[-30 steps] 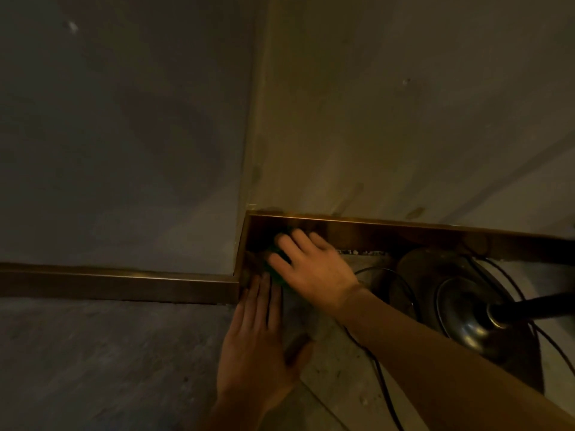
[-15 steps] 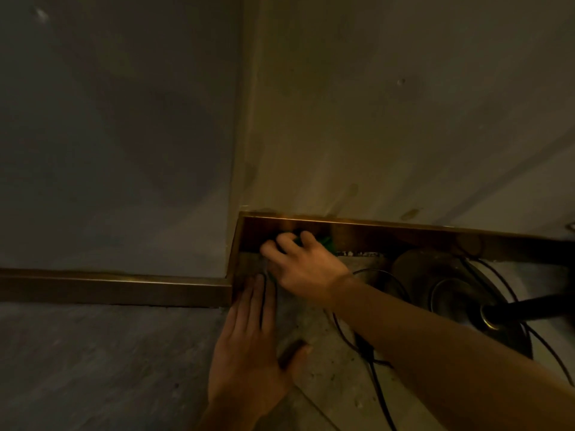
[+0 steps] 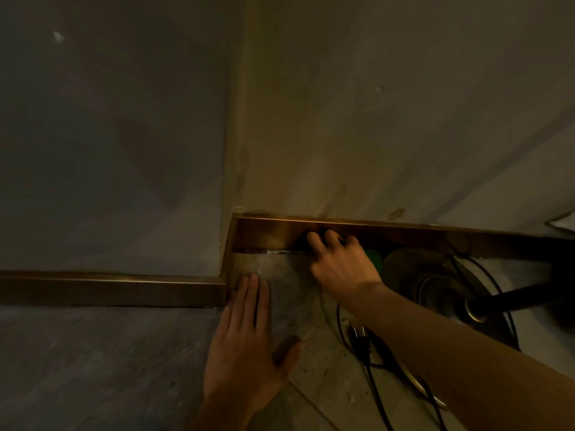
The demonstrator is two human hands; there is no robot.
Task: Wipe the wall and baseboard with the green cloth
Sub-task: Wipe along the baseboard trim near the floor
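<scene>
My right hand (image 3: 340,264) presses the green cloth (image 3: 373,259) against the brass-coloured baseboard (image 3: 267,233) at the foot of the right wall (image 3: 389,113). Only a small green patch of the cloth shows past the hand's right side. My left hand (image 3: 245,340) lies flat on the floor, palm down, fingers pointing at the wall corner and holding nothing. A second stretch of baseboard (image 3: 109,289) runs along the darker left wall (image 3: 109,135).
A round dark lamp base (image 3: 435,284) with a black pole (image 3: 513,301) stands against the baseboard just right of my right hand. Black cables (image 3: 370,362) and a plug lie on the stone floor (image 3: 77,368) under my right forearm.
My right hand has slid to the right along the baseboard with the cloth, away from the corner. The left hand has stayed flat on the floor.
</scene>
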